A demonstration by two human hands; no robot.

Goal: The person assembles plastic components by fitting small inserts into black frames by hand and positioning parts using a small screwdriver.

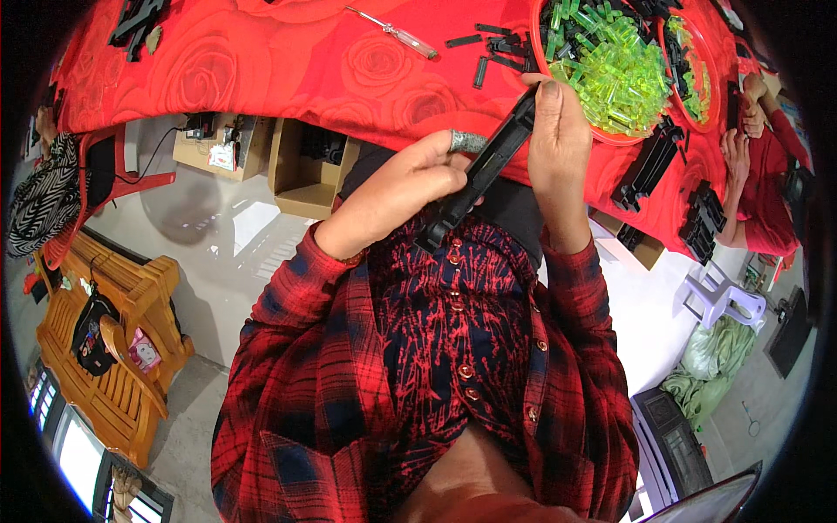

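A long, narrow black plastic part (485,171) with a channel along it slants between my hands, held above my lap at the table's front edge. My left hand (405,187) grips its middle from the left, fingers curled round it and a grey wrap on one finger. My right hand (561,144) is closed on its upper end, the thumb lying along it. Just beyond my right hand stands a red-rimmed round tub (539,42) heaped with small clear yellow-green pieces (610,83). Several small black strips (497,48) lie left of the tub.
A screwdriver (401,37) with a clear handle rests on the red rose-patterned tablecloth (209,74). Stacked black parts (647,166) lie at the right table edge. Another person's hands (737,157) are farther right. A cardboard box (309,174) and a wooden chair (105,349) stand left.
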